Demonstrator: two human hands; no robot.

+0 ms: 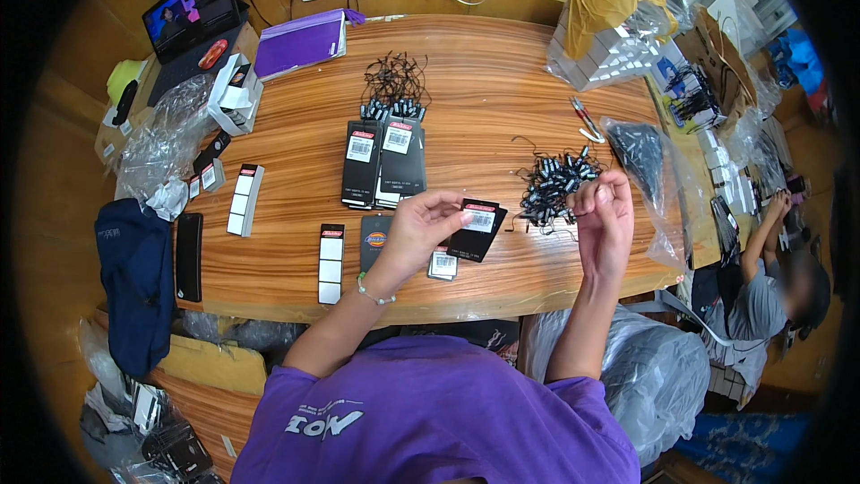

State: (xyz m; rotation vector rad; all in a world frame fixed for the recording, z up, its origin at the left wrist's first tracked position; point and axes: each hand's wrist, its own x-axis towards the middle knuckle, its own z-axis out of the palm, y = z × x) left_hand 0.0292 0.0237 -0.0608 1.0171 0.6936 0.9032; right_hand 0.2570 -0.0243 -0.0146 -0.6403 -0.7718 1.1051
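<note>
From my remote seat I see the left hand pinching black tags at its three o'clock; the right hand has curled fingertips, though I can't tell whether they hold anything. Black cords lie at its ten o'clock. The tags look light, stiff, slick; I'd grip their edges.

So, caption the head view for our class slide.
Left hand holds black tags; right hand hovers by piled black strings.

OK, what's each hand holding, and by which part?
Left hand: black tags, by their left edge. Right hand: whether it holds anything cannot be told.
</note>
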